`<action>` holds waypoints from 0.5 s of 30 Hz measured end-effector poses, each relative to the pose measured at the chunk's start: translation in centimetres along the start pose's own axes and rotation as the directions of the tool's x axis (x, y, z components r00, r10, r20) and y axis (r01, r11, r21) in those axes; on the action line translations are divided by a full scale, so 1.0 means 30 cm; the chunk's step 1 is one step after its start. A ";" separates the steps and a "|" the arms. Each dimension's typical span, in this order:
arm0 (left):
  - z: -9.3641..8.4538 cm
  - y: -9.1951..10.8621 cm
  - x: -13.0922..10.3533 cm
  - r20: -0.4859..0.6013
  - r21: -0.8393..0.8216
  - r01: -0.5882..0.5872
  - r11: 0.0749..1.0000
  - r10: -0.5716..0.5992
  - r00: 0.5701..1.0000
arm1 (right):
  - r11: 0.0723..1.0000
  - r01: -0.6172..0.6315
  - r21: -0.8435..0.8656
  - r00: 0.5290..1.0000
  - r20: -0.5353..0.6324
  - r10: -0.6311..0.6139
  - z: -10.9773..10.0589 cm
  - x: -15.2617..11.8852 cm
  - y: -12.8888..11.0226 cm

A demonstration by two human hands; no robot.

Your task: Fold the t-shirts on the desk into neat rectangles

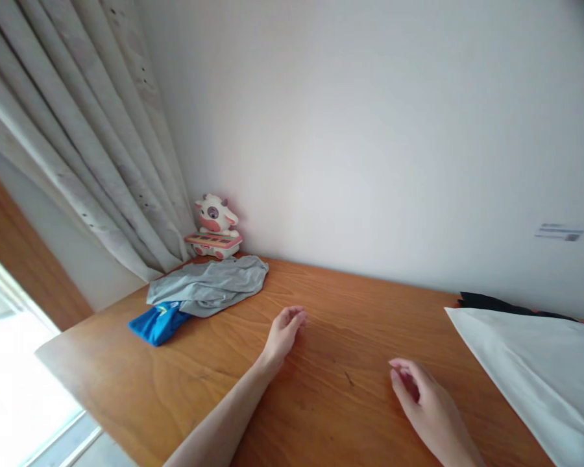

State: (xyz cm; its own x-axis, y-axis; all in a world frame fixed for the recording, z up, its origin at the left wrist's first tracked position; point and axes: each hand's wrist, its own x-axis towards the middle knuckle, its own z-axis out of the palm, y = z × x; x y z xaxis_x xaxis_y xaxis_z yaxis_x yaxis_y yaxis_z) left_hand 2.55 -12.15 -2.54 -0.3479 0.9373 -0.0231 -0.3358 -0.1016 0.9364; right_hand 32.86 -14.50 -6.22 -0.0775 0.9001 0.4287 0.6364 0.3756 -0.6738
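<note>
My left hand (285, 329) is near the middle of the wooden table (340, 415), its fingers loosely bent and holding nothing that I can see. Further right and closer to me, my right hand (421, 392) is half curled, with a gap between thumb and fingers and nothing visible in it. A crumpled grey cloth (219, 285) lies to the left of my left hand. Partly under it is a folded blue cloth (158, 324) with a small light print. Neither hand touches these cloths. Right of my right hand lies a large white sheet (540, 363), cut off by the view's edge.
A cow-shaped toy with a small keyboard (217, 227) stands in the back left corner against the wall (350, 130). A patterned curtain (87, 130) hangs beside it. Something black (496, 302) shows behind the white sheet. The table's left edge faces a bright opening.
</note>
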 end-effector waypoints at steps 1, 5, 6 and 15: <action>-0.022 0.013 0.022 -0.065 -0.055 0.002 0.999 -0.006 0.998 | 1.000 -0.002 -0.001 1.000 0.004 0.002 0.000 0.001 0.009; -0.164 0.082 0.111 -0.291 -0.283 -0.061 0.957 -0.025 0.956 | 1.000 0.003 -0.008 1.000 0.022 -0.003 0.001 0.007 0.032; -0.205 0.101 0.129 -0.338 -0.341 -0.078 0.937 -0.045 0.940 | 1.000 0.002 -0.009 1.000 0.025 -0.002 0.001 0.008 0.034; -0.430 0.207 0.183 -0.453 -0.618 -0.198 0.761 -0.140 0.880 | 1.000 -0.003 0.016 0.996 0.086 0.002 0.038 -0.003 0.119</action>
State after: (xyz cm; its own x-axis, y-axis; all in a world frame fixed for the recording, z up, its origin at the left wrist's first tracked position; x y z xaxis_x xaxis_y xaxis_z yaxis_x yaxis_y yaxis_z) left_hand -12.72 -11.95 -1.38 -0.6562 0.6880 -0.3098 -0.7279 -0.4690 0.5002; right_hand 34.27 -12.98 -9.36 -0.1423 0.9165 0.3738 0.6243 0.3762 -0.6846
